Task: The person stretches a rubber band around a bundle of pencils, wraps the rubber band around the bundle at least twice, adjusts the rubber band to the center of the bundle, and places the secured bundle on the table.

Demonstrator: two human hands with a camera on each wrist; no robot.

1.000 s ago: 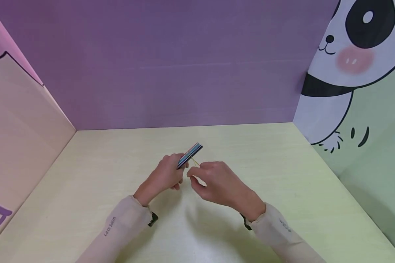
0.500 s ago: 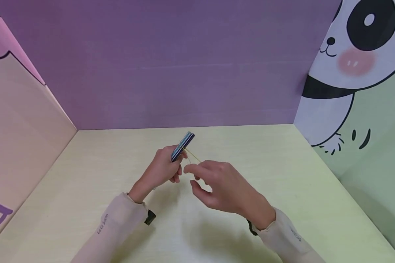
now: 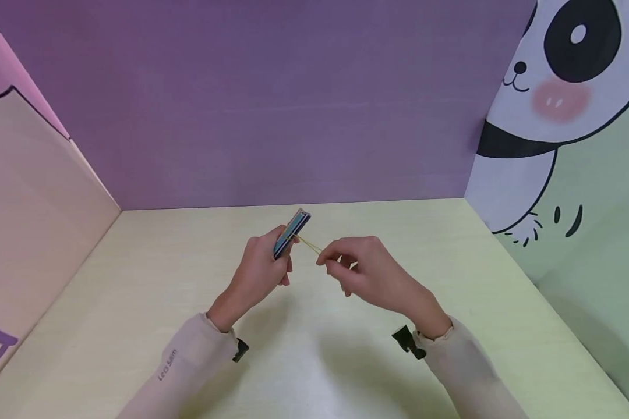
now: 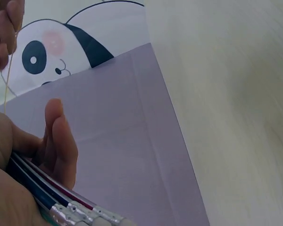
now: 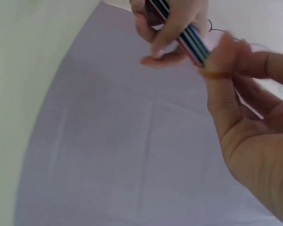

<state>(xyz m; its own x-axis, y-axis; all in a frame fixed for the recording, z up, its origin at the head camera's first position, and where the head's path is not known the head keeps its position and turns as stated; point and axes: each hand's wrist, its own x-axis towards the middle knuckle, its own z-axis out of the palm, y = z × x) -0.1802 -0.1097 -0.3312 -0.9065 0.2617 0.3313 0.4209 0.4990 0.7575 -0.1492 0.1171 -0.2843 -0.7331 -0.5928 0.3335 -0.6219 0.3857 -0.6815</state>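
My left hand grips a bundle of pencils, held tilted above the table. In the left wrist view the pencils show dark blue, red and silver sides, with metal ferrules and pale ends. A thin yellow rubber band stretches from the bundle to my right hand, whose thumb and forefinger pinch its end. The right wrist view shows the rubber band blurred, across the thumb and fingertips. Where the band passes round the pencils is partly hidden by the left hand.
A pale wooden table lies below both hands. Behind it stands a purple wall. Side panels flank the table, the right one bearing a panda drawing. A dark strap shows at the right wrist.
The left hand and pencils have shifted slightly up and left. The right hand has moved right and a little up, drawing the rubber band out longer.
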